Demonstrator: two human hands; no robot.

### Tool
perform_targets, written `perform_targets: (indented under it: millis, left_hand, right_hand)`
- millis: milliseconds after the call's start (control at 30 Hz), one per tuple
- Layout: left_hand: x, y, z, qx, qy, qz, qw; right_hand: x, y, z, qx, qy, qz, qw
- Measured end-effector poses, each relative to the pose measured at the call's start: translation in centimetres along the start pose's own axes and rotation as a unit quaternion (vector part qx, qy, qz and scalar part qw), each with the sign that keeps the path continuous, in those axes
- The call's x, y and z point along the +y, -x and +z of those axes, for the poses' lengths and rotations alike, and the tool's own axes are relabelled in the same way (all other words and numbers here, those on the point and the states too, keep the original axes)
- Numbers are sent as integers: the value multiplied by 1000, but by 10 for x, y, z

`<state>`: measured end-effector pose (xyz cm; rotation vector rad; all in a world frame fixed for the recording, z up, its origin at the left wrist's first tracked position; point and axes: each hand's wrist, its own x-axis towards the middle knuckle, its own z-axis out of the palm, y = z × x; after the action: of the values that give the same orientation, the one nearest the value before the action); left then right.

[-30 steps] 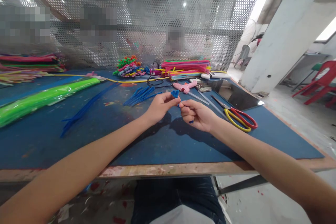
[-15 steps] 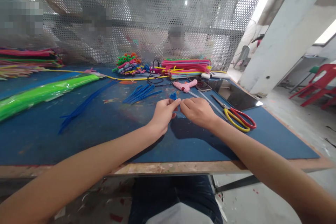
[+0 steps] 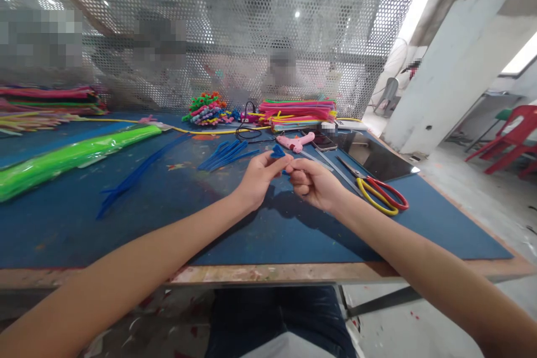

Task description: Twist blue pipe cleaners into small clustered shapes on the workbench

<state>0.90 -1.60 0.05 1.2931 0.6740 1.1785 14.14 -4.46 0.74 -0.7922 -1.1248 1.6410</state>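
A bent blue pipe cleaner (image 3: 277, 151) sticks up between my two hands, its upper part curled into a small loop. My left hand (image 3: 265, 174) is closed on it, thumb and forefinger pinched together. Touching those fingertips, my right hand (image 3: 311, 180) also pinches at the same piece, with its other fingers curled in. Most of the pipe cleaner is hidden by the fingers. Several short blue pipe cleaners (image 3: 226, 155) lie just beyond my left hand. A pink glue gun (image 3: 296, 142) rests behind my hands.
Scissors (image 3: 380, 193) with red and yellow handles lie at right, near metal rulers and a dark glass panel (image 3: 375, 154). Long blue pipe cleaners (image 3: 138, 176) and a bright green packet (image 3: 79, 159) lie at left. Coloured bundles (image 3: 297, 109) line a perforated metal screen (image 3: 235, 22).
My right hand has turned over so its curled fingers show. The blue loop now stands more clearly above my left fingertips. The view has tilted slightly.
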Motion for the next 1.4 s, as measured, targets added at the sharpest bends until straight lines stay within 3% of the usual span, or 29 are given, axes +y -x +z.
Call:
perform_targets:
  millis: [67,100,167,233,300,333,367,433,500,600,667,733,900,967,1200,1333,1400]
  left_hand:
    - [0,3,4,42,-9,-29,999]
    - [0,5,6,59,-8,-47,997]
    - [-1,8,9,86,0,-83,993]
    - [-2,10,10,103,8,-116,988]
    - [-3,11,8,114,17,-133,984]
    - [-3,11,7,117,21,-132,984]
    - [-4,10,6,117,27,-126,985]
    - [-4,8,3,114,43,-104,987]
    - [-4,5,0,120,58,-88,987]
    - [-3,-1,-6,136,55,-74,986]
    - [-3,-4,-9,127,37,-60,989]
    - [-2,-7,-13,108,18,-41,993]
    - [1,-15,-23,34,-23,-49,998]
    - [5,-17,-26,-4,-37,-78,996]
    - [17,-20,-32,-103,-45,-175,978]
    - [19,-18,-32,-128,-47,-182,974]
    - [19,-16,-32,-147,-46,-182,971]
  right_hand:
    - [5,-1,-2,74,172,-120,975]
    - [7,-2,-4,103,283,-189,935]
    - [11,-2,-8,114,505,-299,802]
    - [12,-2,-11,76,669,-337,658]
    - [13,-2,-11,45,756,-327,566]
    - [14,-3,-10,49,775,-321,543]
    - [14,-3,-9,68,779,-318,536]
    - [13,-3,-5,112,752,-320,566]
    - [12,-2,-3,125,691,-319,637]
    - [10,-1,-7,96,590,-302,743]
    - [8,-1,-12,92,557,-288,773]
    - [7,-2,-17,95,567,-286,766]
    - [3,-3,-23,105,647,-329,680]
    - [1,-3,-25,104,650,-358,662]
    - [-9,-1,-29,67,599,-397,692]
    - [-10,0,-27,62,593,-409,691]
    - [-9,0,-26,64,581,-399,706]
